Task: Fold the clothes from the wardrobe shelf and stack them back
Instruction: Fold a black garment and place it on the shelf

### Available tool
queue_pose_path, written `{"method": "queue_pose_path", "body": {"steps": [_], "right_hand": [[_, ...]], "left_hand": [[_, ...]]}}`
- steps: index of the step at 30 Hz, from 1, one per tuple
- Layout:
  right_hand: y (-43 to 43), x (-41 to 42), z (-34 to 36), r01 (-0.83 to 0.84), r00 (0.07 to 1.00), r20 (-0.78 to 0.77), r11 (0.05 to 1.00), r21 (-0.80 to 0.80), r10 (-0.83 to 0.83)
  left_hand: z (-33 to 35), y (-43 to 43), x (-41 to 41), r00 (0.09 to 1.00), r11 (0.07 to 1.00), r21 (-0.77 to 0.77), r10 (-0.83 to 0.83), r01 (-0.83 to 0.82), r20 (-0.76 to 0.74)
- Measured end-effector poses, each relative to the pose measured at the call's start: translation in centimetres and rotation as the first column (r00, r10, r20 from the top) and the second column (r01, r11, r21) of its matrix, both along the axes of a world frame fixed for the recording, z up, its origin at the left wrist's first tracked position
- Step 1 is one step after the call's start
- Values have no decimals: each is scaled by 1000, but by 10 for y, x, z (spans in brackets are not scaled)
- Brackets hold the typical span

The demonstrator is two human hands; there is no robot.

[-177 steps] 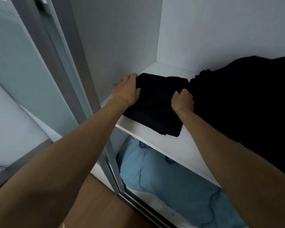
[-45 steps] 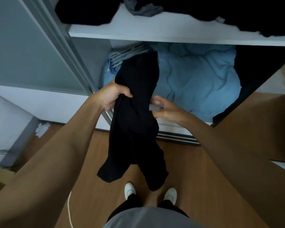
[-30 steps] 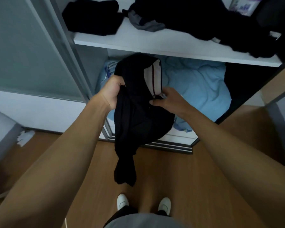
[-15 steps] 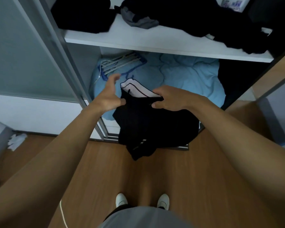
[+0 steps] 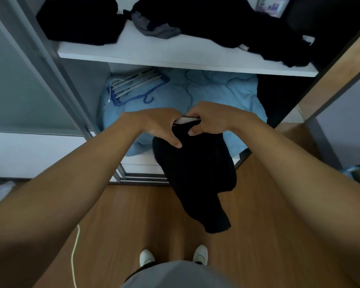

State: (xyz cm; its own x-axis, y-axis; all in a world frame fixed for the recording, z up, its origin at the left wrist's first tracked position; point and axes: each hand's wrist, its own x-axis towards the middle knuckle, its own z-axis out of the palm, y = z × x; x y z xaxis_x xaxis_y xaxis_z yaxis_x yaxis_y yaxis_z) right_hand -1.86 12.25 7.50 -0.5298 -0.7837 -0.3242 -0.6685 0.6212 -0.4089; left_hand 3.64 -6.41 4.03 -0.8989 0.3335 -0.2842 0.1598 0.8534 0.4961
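The wooden floor (image 5: 143, 215) fills the lower half of the view, and the open wardrobe (image 5: 50, 69) stands ahead of the person, its sliding-door frame slanting down on the left. A white shelf (image 5: 175, 53) runs across the wardrobe near the top, and under it a light blue quilt (image 5: 216, 90) lies bunched in the lower compartment. On the right and middle of the shelf sprawls an unfolded heap of dark clothes (image 5: 227, 21), reaching the shelf's front edge at the right. The black garment (image 5: 195, 169) being worked on is off the shelf and in the air in front of the wardrobe. It hangs from both hands, widest just under them and narrowing to a loose tail that ends above the floor, ahead of the person's feet. At the left end of the shelf a folded black garment (image 5: 81, 19) lies apart from the heap. The left hand (image 5: 158, 123) and the right hand (image 5: 208, 119) are close together at the garment's top edge. Each is clamped on the cloth, fingers curled over the far side and thumbs pressed on the near side, so the garment lies below and between them. A bundle of blue and white hangers (image 5: 133, 84) rests on the quilt at the left. A grey cloth (image 5: 156, 30) pokes out from the heap's left side. Two white shoes (image 5: 147, 257) show at the bottom, a pale cord (image 5: 75, 252) trails on the floor to their left, and a pale band (image 5: 186, 120) of the held garment shows between the hands.
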Motion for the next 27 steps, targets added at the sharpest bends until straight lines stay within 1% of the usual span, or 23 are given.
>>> {"method": "queue_pose_path", "body": {"steps": [2,4,7,10,11,14,16,17,18,22,23,27], "right_hand": [[7,0,1,27,999,-38,999,17,-26],[14,-3,4,100,990,-93,995,-25,-102],[28,-11,4,242,957,-124,957,-159,-262],[49,-12,-13,305,913,-162,890,-339,-375],[54,-10,-21,320,906,-133,856,-406,-402],[62,-2,-46,357,911,49,726,-588,-409],[60,4,-57,349,916,89,666,-660,-391],[58,7,-59,336,920,85,657,-675,-382],[55,10,-62,322,924,75,658,-680,-375],[40,14,-65,267,926,-33,715,-646,-376],[35,15,-64,252,926,-53,715,-653,-375],[24,18,-54,195,915,-107,658,-728,-389]], "left_hand": [[-2,5,-1,1000,1000,3,13,-13,-18],[-1,7,-3,996,996,68,68,-64,-59],[8,8,-3,983,969,188,176,-162,-58],[22,4,-4,977,961,198,208,-195,-47],[26,2,-4,979,959,208,203,-192,-30],[37,0,0,982,965,188,187,-185,7],[42,1,2,982,967,171,188,-188,15],[44,1,4,981,967,169,191,-191,18],[46,-1,6,980,965,171,197,-198,20],[54,-9,15,972,957,173,236,-235,18],[57,-11,17,971,958,157,240,-239,11],[71,-19,28,976,970,119,216,-214,-4]]}}
